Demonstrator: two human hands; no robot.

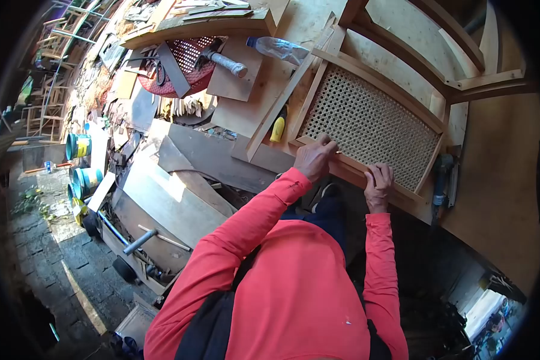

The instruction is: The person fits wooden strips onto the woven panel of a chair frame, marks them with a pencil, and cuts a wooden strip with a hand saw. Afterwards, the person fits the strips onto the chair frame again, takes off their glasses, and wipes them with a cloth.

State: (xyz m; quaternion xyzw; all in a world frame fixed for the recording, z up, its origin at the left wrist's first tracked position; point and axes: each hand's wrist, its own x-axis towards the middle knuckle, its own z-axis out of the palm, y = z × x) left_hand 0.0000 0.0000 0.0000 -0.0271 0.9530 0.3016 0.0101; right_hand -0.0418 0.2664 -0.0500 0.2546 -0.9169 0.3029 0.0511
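A woven cane panel sits in a wooden frame lying on the workbench. Along its near side runs a narrow wooden strip. My left hand is closed at the strip's left part, with a tiny pale tip showing by the fingers. Farther right, my right hand pinches the same strip between thumb and fingers. What else the fingertips may hold is hidden. A yellow-handled tool lies just left of the frame, beside a long wooden slat.
A power tool rests right of the frame. Chair parts rise behind it. A plastic bottle, a hammer and a red basket lie at the back left. Wood boards and blue buckets stand left.
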